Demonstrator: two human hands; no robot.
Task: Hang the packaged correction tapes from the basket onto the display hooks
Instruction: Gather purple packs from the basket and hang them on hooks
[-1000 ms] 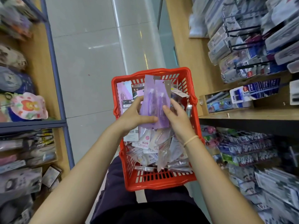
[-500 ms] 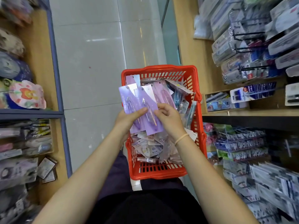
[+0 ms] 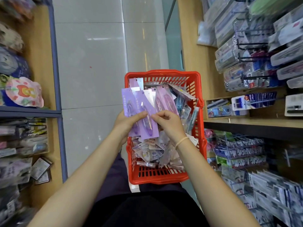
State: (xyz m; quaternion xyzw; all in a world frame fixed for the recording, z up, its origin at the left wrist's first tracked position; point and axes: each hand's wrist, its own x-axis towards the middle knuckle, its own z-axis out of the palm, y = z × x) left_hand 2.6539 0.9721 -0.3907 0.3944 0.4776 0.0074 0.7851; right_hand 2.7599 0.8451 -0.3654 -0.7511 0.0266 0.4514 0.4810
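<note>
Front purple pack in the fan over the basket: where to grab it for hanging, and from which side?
Grip the front purple pack at its lower half, coming from below. Its hang hole sits at the top end, so that end must stay free. The left hand and right hand already pinch it mid-body.

One head camera looks steeply down from close above at the red plastic slotted basket [image 3: 197,89] between blurred shelves.
</note>
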